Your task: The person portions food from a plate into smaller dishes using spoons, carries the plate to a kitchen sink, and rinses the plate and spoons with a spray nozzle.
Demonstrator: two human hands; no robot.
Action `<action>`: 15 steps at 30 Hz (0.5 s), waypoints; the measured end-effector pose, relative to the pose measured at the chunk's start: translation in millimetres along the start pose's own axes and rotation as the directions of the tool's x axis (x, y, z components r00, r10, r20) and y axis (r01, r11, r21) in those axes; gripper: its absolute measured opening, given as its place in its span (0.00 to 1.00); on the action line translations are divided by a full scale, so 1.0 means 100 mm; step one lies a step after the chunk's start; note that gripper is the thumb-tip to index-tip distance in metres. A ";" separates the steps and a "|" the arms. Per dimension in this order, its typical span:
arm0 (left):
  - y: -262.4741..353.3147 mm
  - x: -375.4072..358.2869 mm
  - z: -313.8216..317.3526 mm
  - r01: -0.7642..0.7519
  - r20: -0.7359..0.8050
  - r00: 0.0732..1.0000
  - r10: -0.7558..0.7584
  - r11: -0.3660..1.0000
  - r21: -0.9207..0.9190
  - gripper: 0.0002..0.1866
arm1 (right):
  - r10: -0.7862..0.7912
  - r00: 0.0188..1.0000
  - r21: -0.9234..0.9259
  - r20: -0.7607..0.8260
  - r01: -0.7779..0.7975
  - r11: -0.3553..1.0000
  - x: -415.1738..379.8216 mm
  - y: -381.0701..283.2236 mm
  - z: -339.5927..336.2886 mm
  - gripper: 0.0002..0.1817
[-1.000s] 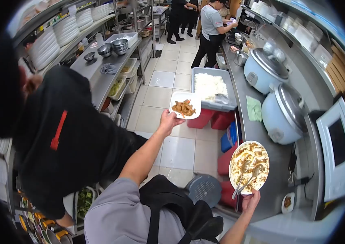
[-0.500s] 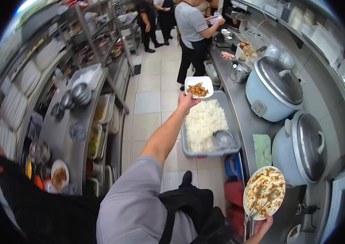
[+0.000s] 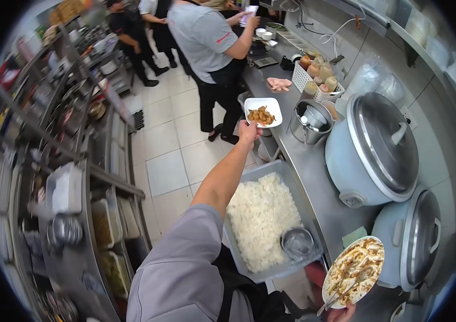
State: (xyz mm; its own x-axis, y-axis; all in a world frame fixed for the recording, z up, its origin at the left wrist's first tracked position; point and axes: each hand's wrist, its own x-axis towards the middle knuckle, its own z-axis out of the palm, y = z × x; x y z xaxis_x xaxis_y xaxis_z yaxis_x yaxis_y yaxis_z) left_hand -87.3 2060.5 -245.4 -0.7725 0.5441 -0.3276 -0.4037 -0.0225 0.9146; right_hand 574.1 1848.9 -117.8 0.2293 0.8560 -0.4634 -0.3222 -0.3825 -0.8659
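Observation:
Stretched out ahead, my left hand [image 3: 249,132] grips the near edge of a square white bowl [image 3: 263,113] with brown pieces of food in it. My right hand [image 3: 342,312], low at the right, holds the rim of an oval white plate [image 3: 377,268] smeared with sauce and food bits. Metal utensils lie on that plate, their handles over its lower left edge. Between my hands, a grey tub [image 3: 314,236] contains white rice [image 3: 260,217] and a clear round bowl [image 3: 297,244].
Two large blue cookers [image 3: 341,161] [image 3: 389,225] with metal lids stand on the steel counter [image 3: 314,185] at right, near a metal pot [image 3: 299,129] and a white basket of bottles [image 3: 302,80]. A person in grey [image 3: 198,40] stands ahead. Steel shelving [image 3: 85,214] lines the left.
The view has shifted forward and to the right. The white bowl is now beside the counter near the metal pot, still in my left hand. My right hand still holds the plate.

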 end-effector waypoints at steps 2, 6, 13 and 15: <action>0.01 0.42 0.06 -0.029 0.048 0.998 0.028 0.999 0.029 0.14 | -0.175 0.984 -0.073 -0.027 0.172 0.982 -0.26 0.14 0.44 0.31; -0.06 1.13 0.12 0.002 0.146 0.989 -0.011 0.998 0.062 0.15 | -0.122 0.986 -0.057 -0.113 0.116 0.992 -0.49 0.44 1.05 0.30; 0.17 1.59 0.18 0.099 0.311 0.939 -0.149 0.980 0.173 0.23 | 0.014 0.996 0.073 -0.084 -0.008 0.997 -1.12 0.65 2.53 0.35; 0.21 1.71 0.25 0.195 0.379 0.900 -0.215 0.977 0.091 0.26 | 0.033 0.997 0.109 -0.071 -0.025 0.994 -1.23 0.78 2.74 0.33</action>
State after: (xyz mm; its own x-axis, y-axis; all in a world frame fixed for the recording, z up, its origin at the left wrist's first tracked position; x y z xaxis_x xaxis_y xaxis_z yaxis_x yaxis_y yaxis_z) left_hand -215.3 2173.5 -276.4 -0.4229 0.8121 -0.4020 -0.5005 0.1604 0.8507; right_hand 269.3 1809.3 -76.5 0.2836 0.8160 -0.5038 -0.4259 -0.3635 -0.8285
